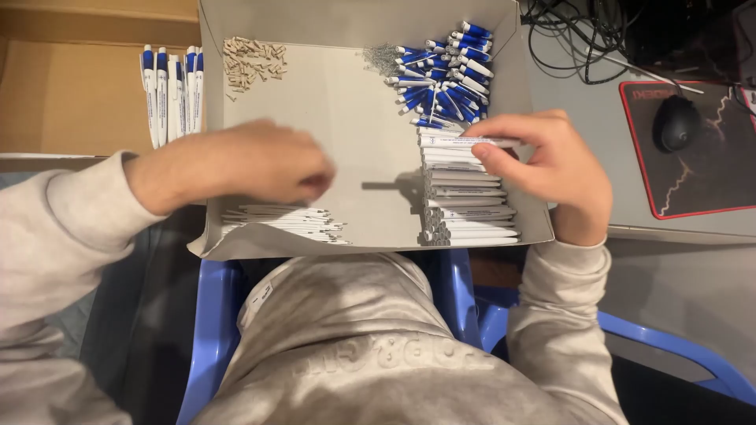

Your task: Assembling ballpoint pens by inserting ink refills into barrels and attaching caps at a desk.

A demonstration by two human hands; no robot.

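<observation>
A shallow grey cardboard tray (346,110) rests on my lap. My right hand (551,161) pinches a white pen barrel (461,142) at the top of a stack of white barrels (468,201) on the tray's right side. My left hand (260,161) hovers, blurred, just above a row of thin white refills (283,222) at the tray's near left; its fingers are curled, and I cannot tell if it holds anything. Blue-and-white pen tops (449,75) are piled at the far right, with small metal springs (382,57) beside them. Beige tips (253,59) lie at the far left.
Several assembled blue-and-white pens (171,90) lie on a brown cardboard box (71,94) left of the tray. To the right, a black mouse (677,122) sits on a red-edged dark mat (709,181), with black cables (583,31) behind. A blue chair (213,330) is under me.
</observation>
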